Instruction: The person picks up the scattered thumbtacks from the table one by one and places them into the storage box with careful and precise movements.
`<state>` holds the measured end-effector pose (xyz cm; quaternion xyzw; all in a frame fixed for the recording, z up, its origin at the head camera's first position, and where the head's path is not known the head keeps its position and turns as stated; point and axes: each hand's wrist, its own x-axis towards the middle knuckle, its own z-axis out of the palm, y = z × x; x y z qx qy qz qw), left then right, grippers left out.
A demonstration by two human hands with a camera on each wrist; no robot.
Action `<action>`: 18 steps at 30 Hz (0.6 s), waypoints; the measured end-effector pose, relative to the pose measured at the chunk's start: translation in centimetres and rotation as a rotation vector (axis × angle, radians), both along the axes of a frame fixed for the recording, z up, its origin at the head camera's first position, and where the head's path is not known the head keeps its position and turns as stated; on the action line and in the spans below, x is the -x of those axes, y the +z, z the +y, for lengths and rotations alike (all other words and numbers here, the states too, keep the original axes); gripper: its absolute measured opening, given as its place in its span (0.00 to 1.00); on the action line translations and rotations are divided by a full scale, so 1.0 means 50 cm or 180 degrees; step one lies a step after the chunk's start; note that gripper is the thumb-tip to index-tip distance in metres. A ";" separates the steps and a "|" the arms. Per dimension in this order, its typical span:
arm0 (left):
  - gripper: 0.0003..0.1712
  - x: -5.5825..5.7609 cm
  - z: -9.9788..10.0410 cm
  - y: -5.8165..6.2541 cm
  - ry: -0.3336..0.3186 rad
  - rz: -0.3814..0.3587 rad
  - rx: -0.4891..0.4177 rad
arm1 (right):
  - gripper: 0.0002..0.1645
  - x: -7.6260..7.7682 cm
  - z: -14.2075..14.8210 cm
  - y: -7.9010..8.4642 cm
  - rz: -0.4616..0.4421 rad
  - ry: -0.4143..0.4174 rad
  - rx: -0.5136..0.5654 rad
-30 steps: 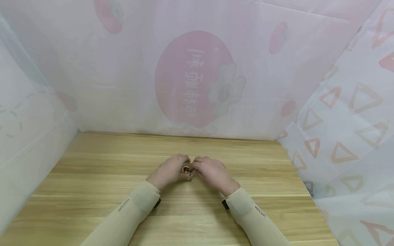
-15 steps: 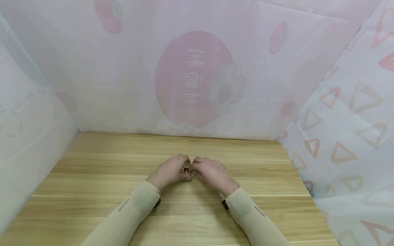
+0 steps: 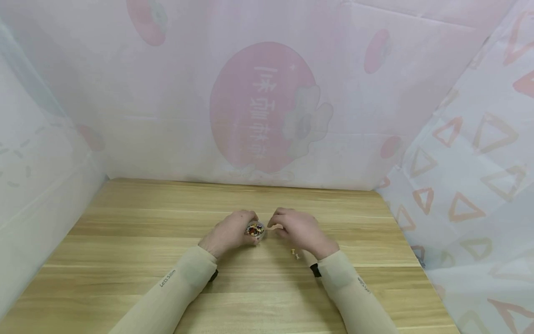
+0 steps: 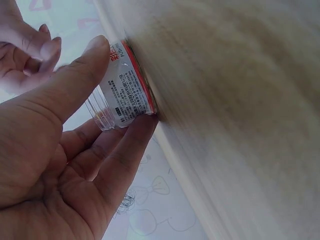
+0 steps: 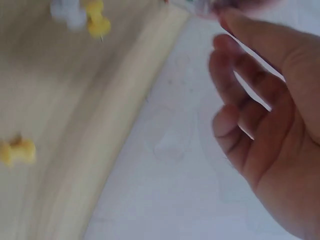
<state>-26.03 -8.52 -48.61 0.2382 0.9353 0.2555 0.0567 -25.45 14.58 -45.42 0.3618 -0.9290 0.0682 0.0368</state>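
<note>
A small clear round jar (image 3: 260, 235) of colourful push pins stands on the wooden table between the two hands. My left hand (image 3: 228, 232) grips it from the side, thumb and fingers round its wall. In the left wrist view the jar (image 4: 122, 85) shows a printed label with a red band near its base. My right hand (image 3: 301, 229) hovers just right of the rim, thumb stretched toward it and the other fingers bent loosely. Nothing shows between its fingers in the right wrist view. Below it lie a yellow push pin (image 5: 97, 20) and a white push pin (image 5: 68, 12).
Another yellow push pin (image 5: 18, 151) lies apart from that pair. The wooden table (image 3: 167, 218) ends at a pale printed cloth (image 3: 183, 139) behind, with more cloth on both sides.
My right hand has drawn back to the right from the jar, uncovering its mouth. A yellow and a white push pin now show on the table below that hand. The left hand stays put.
</note>
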 end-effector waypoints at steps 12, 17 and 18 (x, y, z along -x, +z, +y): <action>0.30 -0.005 0.000 0.000 0.0019 0.0042 -0.0020 | 0.05 0.003 0.064 0.033 -0.0683 -0.0391 -0.0231; 0.30 -0.006 -0.001 0.000 0.0006 0.0058 -0.0037 | 0.07 0.001 0.087 0.038 -0.1030 -0.0829 -0.0304; 0.30 -0.006 -0.001 0.001 0.0006 0.0056 -0.0040 | 0.08 0.000 0.091 0.039 -0.1121 -0.0920 -0.0303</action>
